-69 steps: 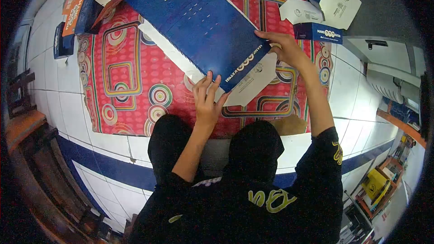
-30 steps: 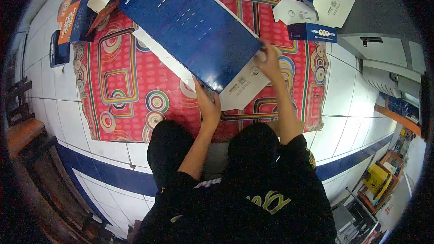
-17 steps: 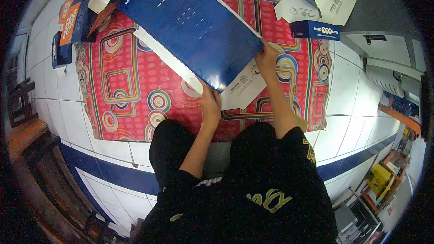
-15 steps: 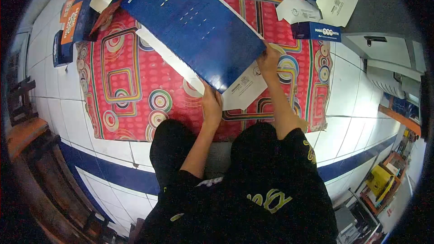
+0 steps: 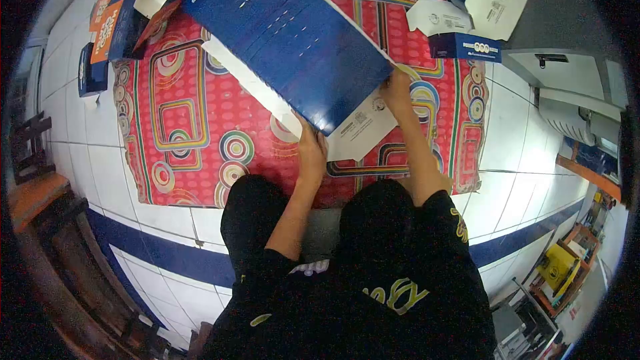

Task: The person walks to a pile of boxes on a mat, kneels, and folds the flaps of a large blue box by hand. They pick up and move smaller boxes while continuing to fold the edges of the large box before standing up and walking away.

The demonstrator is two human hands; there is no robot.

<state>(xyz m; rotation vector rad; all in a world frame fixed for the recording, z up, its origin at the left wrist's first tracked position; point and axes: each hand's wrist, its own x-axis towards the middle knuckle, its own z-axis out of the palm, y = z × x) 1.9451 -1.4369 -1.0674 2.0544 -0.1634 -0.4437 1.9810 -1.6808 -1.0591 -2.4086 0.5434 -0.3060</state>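
**Both hands grip a flat blue carton over the red mat**

The left hand [image 5: 311,151] clasps the near corner of the large blue carton [image 5: 293,37], fingers tucked beneath it. The right hand [image 5: 398,90] pinches the carton's right corner, just above its white flap [image 5: 360,128]. The carton lies tilted across a red patterned mat [image 5: 187,113] on white floor tiles [image 5: 73,140]. Smaller folded boxes [image 5: 467,47] sit near the mat's far right edge

head cam | looks steeply down | close over lap and red mat [image 5: 180,93]
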